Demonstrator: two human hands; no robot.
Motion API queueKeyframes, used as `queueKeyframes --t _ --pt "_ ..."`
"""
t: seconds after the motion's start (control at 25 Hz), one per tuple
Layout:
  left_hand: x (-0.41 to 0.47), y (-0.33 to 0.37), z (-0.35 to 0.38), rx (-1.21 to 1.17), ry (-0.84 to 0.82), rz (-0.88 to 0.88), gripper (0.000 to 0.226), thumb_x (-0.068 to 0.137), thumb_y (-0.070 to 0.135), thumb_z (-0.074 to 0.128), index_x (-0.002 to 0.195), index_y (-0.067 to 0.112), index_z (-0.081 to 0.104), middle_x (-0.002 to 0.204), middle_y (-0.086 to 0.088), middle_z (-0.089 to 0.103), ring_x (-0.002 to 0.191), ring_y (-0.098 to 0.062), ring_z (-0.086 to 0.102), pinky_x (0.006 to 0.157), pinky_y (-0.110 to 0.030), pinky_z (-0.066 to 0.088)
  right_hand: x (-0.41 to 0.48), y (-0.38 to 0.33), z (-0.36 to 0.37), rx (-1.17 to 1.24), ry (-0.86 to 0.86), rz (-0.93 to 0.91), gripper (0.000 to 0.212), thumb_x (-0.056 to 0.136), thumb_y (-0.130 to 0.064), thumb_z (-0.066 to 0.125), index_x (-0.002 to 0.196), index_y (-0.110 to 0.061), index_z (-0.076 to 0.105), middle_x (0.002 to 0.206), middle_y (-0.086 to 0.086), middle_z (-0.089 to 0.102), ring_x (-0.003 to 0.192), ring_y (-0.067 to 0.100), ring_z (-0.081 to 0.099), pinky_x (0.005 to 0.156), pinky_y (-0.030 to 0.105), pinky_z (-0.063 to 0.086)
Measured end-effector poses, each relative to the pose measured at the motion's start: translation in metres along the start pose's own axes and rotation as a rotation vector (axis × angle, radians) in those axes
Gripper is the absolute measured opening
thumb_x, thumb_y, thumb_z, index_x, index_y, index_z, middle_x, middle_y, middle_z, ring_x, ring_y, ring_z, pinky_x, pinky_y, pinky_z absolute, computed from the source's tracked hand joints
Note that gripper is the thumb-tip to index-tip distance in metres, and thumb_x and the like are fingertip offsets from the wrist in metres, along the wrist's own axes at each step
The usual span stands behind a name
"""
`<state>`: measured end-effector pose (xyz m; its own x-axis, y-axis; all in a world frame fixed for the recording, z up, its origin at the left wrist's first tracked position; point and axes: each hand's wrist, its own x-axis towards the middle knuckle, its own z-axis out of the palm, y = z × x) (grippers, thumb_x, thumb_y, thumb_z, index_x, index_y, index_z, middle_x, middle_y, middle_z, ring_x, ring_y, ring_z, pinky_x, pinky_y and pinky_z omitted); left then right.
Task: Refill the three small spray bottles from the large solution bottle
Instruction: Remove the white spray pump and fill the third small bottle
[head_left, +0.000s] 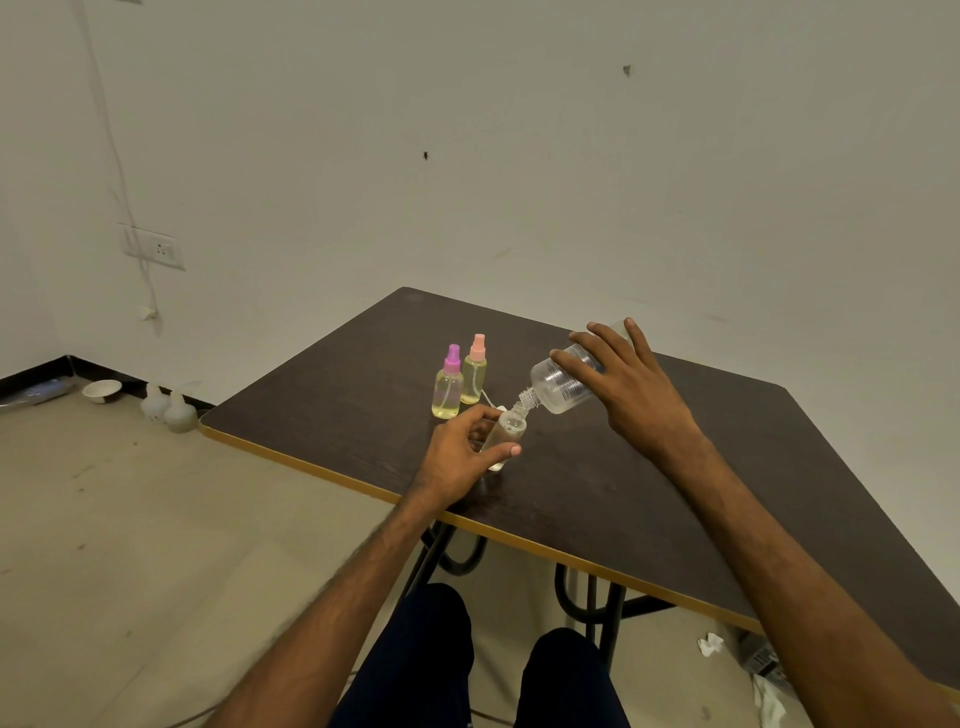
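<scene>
The large solution bottle (558, 384) is hanging tilted over the middle of the surface (649, 509). Its long axis is running from the base, up and to the right, down to the threaded open neck, which is pointing down and left. That neck is meeting the open mouth of a small clear bottle (506, 436) just below it. The right grip (628, 387) is grasping the large bottle from above, fingers curling across its printed label.

The small clear bottle is standing nearly upright, leaning a little, with its mouth pointing up and to the right toward the neck. Its base is sitting at the surface. The left grip (457, 462) is grasping it around the body, thumb on the near side and fingers on the far side.

Just behind it, two more small spray bottles are standing upright and side by side, both holding pale yellow liquid. One is wearing a purple spray cap (453, 358); the other, a little farther back, is wearing a pink spray cap (478, 347). A white sprayer head (493, 404) is lying on the surface between these bottles and the open one.

The dark surface is showing a yellow edge strip. On the floor by the wall, a white bowl (102, 389) and two pale bottles (167, 408) are sitting near each other.
</scene>
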<state>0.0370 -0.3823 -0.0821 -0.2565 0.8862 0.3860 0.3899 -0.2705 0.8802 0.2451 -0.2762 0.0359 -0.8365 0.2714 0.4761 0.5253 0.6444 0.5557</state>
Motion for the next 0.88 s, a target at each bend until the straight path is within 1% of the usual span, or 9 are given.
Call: queueKeyframes --t 0.24,0.48,0.64,0.88 --pt "0.0 0.001 0.0006 0.002 -0.003 0.0 0.042 0.079 0.031 0.082 0.116 0.028 0.063 0.106 0.015 0.07 0.101 0.0 0.066 0.086 -0.02 0.054 0.0003 0.0004 -0.0002 -0.002 0.0 -0.002 0.096 0.062 0.017 0.075 0.144 -0.021 0.043 0.145 0.018 0.045 0.139 0.039 0.035 0.117 0.059 0.019" --pt "-0.0007 0.0003 -0.0001 -0.004 -0.003 0.003 0.041 0.079 0.031 0.082 0.115 0.028 0.063 0.108 0.013 0.07 0.103 -0.002 0.067 0.087 -0.022 0.055 0.0017 0.0 -0.0035 -0.003 0.009 -0.013 0.091 0.065 0.018 0.07 0.144 -0.02 0.044 0.144 0.017 0.045 0.139 0.039 0.035 0.117 0.059 0.02" --pt "-0.0003 0.002 0.0002 0.001 -0.003 0.002 0.041 0.079 0.03 0.082 0.116 0.027 0.063 0.106 0.016 0.069 0.102 0.001 0.066 0.084 -0.018 0.053 0.0026 -0.0003 -0.0061 -0.004 0.012 -0.016 0.09 0.066 0.017 0.071 0.143 -0.02 0.046 0.144 0.018 0.046 0.139 0.039 0.035 0.118 0.058 0.019" --pt "-0.0002 0.0016 0.0 0.01 0.002 0.003 0.04 0.079 0.03 0.082 0.114 0.03 0.062 0.105 0.016 0.069 0.102 -0.001 0.066 0.086 -0.02 0.054 0.004 -0.0004 -0.0075 -0.005 0.013 -0.032 0.09 0.065 0.016 0.073 0.143 -0.02 0.045 0.143 0.018 0.046 0.139 0.039 0.035 0.117 0.059 0.02"
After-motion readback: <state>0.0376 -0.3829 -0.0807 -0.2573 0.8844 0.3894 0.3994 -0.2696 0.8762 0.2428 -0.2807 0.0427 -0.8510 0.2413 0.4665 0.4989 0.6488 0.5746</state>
